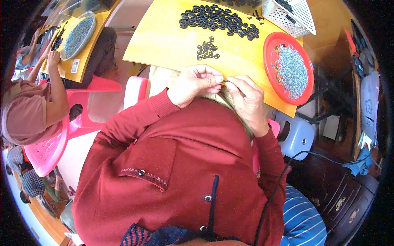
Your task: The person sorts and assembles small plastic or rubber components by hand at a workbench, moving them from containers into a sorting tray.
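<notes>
At the far left another person in a brown shirt (28, 115) sits on a pink chair (49, 147) at a second yellow board (88, 45), where a round clear bowl (78, 35) of grey bits stands and a small white label (74, 66) is stuck near the board's lower corner. Nearer the middle, the main yellow worktop (164, 41) lies slanted in front of the person in the red cardigan (180, 172). A small cluster of black parts (207, 48) sits on it, and above that a much wider spread of black rings (219, 21). The left hand (196, 84) is curled shut just below the worktop's near edge, thumb and fingertips pinched together on a tiny part (225, 82) too small to make out. The right hand (246, 98) meets it fingertip to fingertip, also closed in a pinch on that same part, so the piece sits between the two hands over the lap. Further right, a white mesh basket (293, 14) stands at the worktop's top corner, and below it a round red plate (287, 67) holds a heap of small silvery pieces (292, 70). Beyond the worktop's right edge there is a pale blue stool (297, 135), with a dark wooden cabinet (340, 192) further out and a black cable (287, 164) trailing down past the red sleeve.
</notes>
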`<state>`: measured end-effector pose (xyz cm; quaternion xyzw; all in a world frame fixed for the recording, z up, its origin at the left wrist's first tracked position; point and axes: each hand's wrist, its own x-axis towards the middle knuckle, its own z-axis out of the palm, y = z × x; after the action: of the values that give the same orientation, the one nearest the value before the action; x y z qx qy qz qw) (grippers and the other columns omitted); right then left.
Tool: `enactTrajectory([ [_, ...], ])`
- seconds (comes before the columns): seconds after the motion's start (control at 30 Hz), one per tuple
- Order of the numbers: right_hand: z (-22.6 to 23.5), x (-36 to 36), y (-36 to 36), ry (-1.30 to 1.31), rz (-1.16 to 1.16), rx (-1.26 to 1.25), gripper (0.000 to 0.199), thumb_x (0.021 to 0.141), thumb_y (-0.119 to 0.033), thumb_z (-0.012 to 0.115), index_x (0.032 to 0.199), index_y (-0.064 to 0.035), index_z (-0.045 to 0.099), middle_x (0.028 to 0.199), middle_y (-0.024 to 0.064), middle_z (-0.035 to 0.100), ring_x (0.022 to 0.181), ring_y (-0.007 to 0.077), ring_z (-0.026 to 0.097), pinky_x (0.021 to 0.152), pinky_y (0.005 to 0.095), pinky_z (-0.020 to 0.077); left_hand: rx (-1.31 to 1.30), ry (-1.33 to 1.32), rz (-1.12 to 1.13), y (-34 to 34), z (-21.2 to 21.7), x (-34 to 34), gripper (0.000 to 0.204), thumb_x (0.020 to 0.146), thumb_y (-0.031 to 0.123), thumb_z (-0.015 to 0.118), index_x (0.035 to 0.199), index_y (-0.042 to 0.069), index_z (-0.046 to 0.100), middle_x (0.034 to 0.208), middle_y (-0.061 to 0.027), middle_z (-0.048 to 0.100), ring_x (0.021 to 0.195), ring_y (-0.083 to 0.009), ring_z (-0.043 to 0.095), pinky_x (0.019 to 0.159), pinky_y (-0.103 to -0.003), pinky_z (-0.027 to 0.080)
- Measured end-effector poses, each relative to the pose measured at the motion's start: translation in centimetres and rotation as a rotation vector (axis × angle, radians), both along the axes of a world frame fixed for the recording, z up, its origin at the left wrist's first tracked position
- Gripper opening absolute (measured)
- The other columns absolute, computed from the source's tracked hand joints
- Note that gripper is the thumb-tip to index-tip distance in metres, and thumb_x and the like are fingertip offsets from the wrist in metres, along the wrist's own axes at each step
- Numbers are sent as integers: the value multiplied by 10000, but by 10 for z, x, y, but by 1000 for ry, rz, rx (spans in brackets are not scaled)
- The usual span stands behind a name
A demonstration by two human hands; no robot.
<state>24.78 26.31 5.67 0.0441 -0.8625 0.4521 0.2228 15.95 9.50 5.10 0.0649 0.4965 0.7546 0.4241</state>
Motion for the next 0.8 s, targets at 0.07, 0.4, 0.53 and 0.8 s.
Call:
enactTrajectory([
  [0.07, 0, 0, -2, -27, 8, -85, 129, 820, -65, 642, 921, 14, 652, 812, 119, 627, 716, 215, 619, 637, 289, 489, 7, -44, -6, 1, 4, 1, 133, 856, 101, 634, 954, 13, 611, 872, -62, 637, 765, -112, 628, 712, -222, 540],
  [0.4, -13, -1, 2, -178, 203, -595, 140, 821, -39, 648, 950, 9, 671, 817, 53, 623, 742, 113, 575, 651, 223, 460, 167, -206, -252, -5, -2, -6, 87, 870, 93, 602, 938, 41, 586, 875, -67, 636, 815, -149, 635, 760, -282, 542],
  [0.53, -7, 1, 0, -288, 223, -687, 144, 847, -66, 625, 962, 8, 668, 836, 49, 618, 761, 109, 570, 656, 223, 459, 223, -230, -235, -5, -3, -6, 110, 853, 53, 611, 958, 36, 581, 916, -65, 631, 835, -154, 630, 788, -297, 542],
  [0.8, 17, -2, 54, -114, -142, -59, 143, 802, -74, 643, 922, 3, 653, 780, 89, 633, 689, 145, 605, 651, 262, 481, 109, -198, -180, -3, -1, -4, 241, 842, 8, 612, 1080, 40, 591, 933, -49, 616, 881, -146, 613, 821, -310, 539],
])
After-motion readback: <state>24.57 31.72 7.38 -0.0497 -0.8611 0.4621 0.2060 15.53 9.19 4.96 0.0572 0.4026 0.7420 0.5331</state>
